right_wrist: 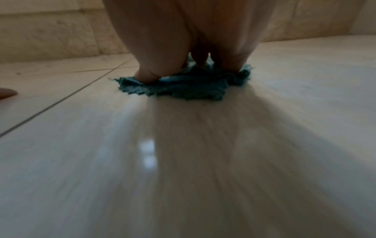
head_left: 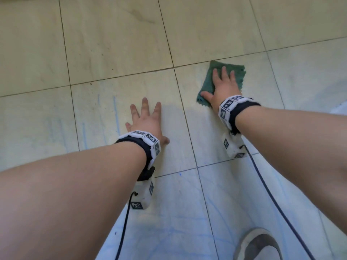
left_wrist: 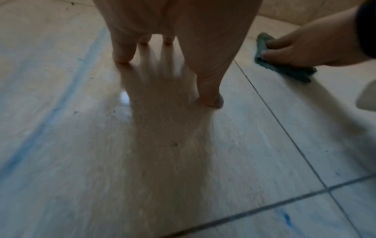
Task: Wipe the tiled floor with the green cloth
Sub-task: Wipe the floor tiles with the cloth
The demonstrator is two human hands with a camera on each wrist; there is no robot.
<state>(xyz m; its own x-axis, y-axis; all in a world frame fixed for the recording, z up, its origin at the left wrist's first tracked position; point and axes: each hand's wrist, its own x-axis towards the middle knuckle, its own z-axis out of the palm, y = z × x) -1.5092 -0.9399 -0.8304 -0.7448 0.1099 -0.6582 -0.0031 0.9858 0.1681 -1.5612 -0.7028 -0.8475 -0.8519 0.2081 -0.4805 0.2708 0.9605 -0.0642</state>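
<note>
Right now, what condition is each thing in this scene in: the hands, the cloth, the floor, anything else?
Green cloth: crumpled, flat on the floor, pressed under the right hand.
Right hand: fingers spread, pressing on the cloth.
Left hand: fingers spread, resting on bare tile, holding nothing.
Tiled floor: glossy, with blue streaks near the person and dark smudges farther away.
Shoe: standing on the floor, partly out of view.

Glossy cream square floor tiles [head_left: 116,44] with thin dark grout lines [head_left: 172,59] fill the frame, streaked with faint blue marks [head_left: 116,113] at centre left and bottom. A beige tiled wall [right_wrist: 50,32] rises at upper left of the right wrist view.
</note>
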